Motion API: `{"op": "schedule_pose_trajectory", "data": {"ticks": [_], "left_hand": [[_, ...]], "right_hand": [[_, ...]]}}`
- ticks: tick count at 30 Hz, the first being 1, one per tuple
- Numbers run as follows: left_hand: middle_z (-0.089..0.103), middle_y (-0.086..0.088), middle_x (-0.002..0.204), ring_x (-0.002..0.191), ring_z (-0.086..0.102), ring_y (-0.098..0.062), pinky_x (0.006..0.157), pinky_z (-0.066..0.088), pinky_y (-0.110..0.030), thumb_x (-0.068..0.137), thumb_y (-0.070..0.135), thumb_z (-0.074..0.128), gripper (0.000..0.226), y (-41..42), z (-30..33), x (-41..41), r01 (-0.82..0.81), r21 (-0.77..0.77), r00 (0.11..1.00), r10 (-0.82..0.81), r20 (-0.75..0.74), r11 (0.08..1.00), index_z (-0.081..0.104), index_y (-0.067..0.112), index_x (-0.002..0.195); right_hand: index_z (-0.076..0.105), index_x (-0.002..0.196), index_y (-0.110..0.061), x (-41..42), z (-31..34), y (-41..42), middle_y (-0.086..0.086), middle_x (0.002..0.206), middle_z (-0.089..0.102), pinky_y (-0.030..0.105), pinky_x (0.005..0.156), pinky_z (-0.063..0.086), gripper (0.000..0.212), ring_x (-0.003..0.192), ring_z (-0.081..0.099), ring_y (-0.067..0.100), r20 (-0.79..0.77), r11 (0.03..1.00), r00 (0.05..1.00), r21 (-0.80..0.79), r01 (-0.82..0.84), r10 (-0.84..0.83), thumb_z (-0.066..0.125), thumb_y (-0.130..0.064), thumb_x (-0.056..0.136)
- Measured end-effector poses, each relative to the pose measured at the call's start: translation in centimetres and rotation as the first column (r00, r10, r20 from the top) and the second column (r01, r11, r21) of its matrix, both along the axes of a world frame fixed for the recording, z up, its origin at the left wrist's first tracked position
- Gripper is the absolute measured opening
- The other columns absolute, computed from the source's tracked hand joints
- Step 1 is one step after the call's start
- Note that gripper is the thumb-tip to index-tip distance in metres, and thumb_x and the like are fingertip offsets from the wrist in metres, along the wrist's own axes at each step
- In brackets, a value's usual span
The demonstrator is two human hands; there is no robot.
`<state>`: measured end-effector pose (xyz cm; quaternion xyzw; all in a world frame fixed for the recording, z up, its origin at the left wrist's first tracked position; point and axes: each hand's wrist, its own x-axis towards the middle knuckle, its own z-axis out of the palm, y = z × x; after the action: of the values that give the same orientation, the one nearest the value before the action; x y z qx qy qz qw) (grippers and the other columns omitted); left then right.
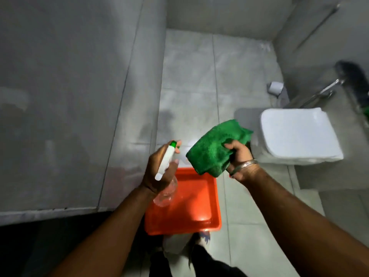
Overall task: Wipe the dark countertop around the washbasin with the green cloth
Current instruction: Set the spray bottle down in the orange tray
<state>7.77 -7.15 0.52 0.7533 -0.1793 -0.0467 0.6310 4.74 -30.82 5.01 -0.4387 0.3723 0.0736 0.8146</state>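
Observation:
My right hand [238,156] grips a bunched green cloth [214,147] in mid-air at the centre of the view, with a metal bangle on the wrist. My left hand [157,170] holds a clear spray bottle [165,191] with a white trigger head and a green nozzle tip, the nozzle pointing up and away from me. Both hands hover above an orange plastic tub [183,222] that stands on the floor. A dark surface [50,242] fills the lower left corner; no washbasin is in view.
A white toilet with a closed lid [297,134] stands at the right, with a chrome hose fitting [327,89] and a dark brush [351,76] behind it. Grey tiled wall [69,96] rises at the left. Pale floor tiles [209,76] extend ahead. My feet [199,242] show below the tub.

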Motion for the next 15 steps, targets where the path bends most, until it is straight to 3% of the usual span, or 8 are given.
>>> {"op": "schedule_pose_trajectory", "data": {"ticks": [2, 3, 5, 8, 11, 13, 15], "left_hand": [[0.067, 0.000, 0.124, 0.121, 0.061, -0.012, 0.101, 0.045, -0.022, 0.083, 0.001, 0.054, 0.032, -1.8, 3.7, 1.0, 0.093, -0.040, 0.996, -0.093, 0.007, 0.995, 0.062, 0.015, 0.110], [0.068, 0.000, 0.121, 0.118, 0.062, -0.013, 0.100, 0.045, -0.021, 0.084, 0.001, 0.054, 0.034, -2.6, 5.9, 1.9, 0.129, -0.034, 0.991, -0.128, 0.028, 0.991, 0.062, 0.019, 0.111], [0.070, -0.001, 0.111, 0.110, 0.066, -0.015, 0.097, 0.047, -0.021, 0.085, 0.009, 0.056, 0.029, -3.7, 6.9, 2.9, 0.160, -0.026, 0.987, -0.159, 0.017, 0.987, 0.065, 0.024, 0.108], [0.068, -0.001, 0.082, 0.079, 0.067, -0.021, 0.073, 0.053, -0.027, 0.086, 0.028, 0.059, 0.007, -5.8, 11.6, 4.6, 0.138, -0.002, 0.987, -0.137, 0.085, 0.990, 0.063, 0.023, 0.090], [0.062, -0.008, 0.065, 0.058, 0.061, -0.029, 0.054, 0.054, -0.043, 0.085, 0.036, 0.060, 0.023, -7.7, 15.4, 6.0, 0.084, 0.068, 0.988, -0.092, 0.121, 0.994, 0.060, 0.014, 0.079], [0.065, -0.016, 0.066, 0.061, 0.064, -0.034, 0.058, 0.054, -0.052, 0.084, 0.037, 0.061, 0.028, -8.0, 16.5, 5.9, 0.102, 0.084, 0.987, -0.111, 0.114, 0.991, 0.062, 0.010, 0.078], [0.071, -0.012, 0.077, 0.073, 0.070, -0.027, 0.072, 0.059, -0.049, 0.084, 0.035, 0.062, 0.020, -7.8, 17.0, 5.5, 0.179, 0.074, 0.980, -0.184, 0.071, 0.981, 0.067, 0.016, 0.082]], "right_hand": [[0.059, 0.110, 0.003, 2.1, 5.0, -1.9, 0.020, 0.102, 0.064, 0.044, 0.084, 0.053, 0.033, 0.092, 0.063, 0.034, 0.110, 0.996, 0.994, -0.083, 0.025, -0.016, 0.039, -0.002, 0.084], [0.057, 0.114, 0.003, 3.5, 7.5, -2.8, 0.020, 0.103, 0.063, 0.041, 0.075, 0.056, 0.035, 0.089, 0.064, 0.034, 0.157, 0.990, 0.987, -0.140, -0.004, 0.026, 0.040, -0.001, 0.083], [0.059, 0.110, 0.002, 5.2, 8.6, -3.1, 0.017, 0.090, 0.070, 0.035, 0.059, 0.057, 0.032, 0.075, 0.070, 0.031, 0.175, 0.985, 0.982, -0.166, -0.041, 0.070, 0.042, 0.001, 0.082], [0.061, 0.106, 0.001, 7.0, 13.1, -4.1, 0.012, 0.077, 0.075, 0.034, 0.056, 0.057, 0.029, 0.069, 0.073, 0.028, 0.262, 0.974, 0.961, -0.225, -0.031, 0.092, 0.045, 0.004, 0.082], [0.061, 0.113, 0.001, 8.4, 16.6, -5.1, 0.013, 0.082, 0.076, 0.035, 0.060, 0.059, 0.030, 0.075, 0.074, 0.030, 0.296, 0.961, 0.950, -0.276, -0.020, 0.104, 0.052, -0.001, 0.084], [0.060, 0.115, 0.001, 8.7, 17.5, -5.6, 0.015, 0.087, 0.076, 0.037, 0.063, 0.059, 0.031, 0.080, 0.073, 0.032, 0.312, 0.965, 0.946, -0.264, -0.005, 0.091, 0.058, -0.008, 0.085], [0.061, 0.115, -0.002, 8.7, 18.3, -6.0, 0.016, 0.091, 0.076, 0.037, 0.064, 0.059, 0.033, 0.083, 0.073, 0.033, 0.316, 0.965, 0.944, -0.262, -0.009, 0.095, 0.061, -0.018, 0.086]]}}
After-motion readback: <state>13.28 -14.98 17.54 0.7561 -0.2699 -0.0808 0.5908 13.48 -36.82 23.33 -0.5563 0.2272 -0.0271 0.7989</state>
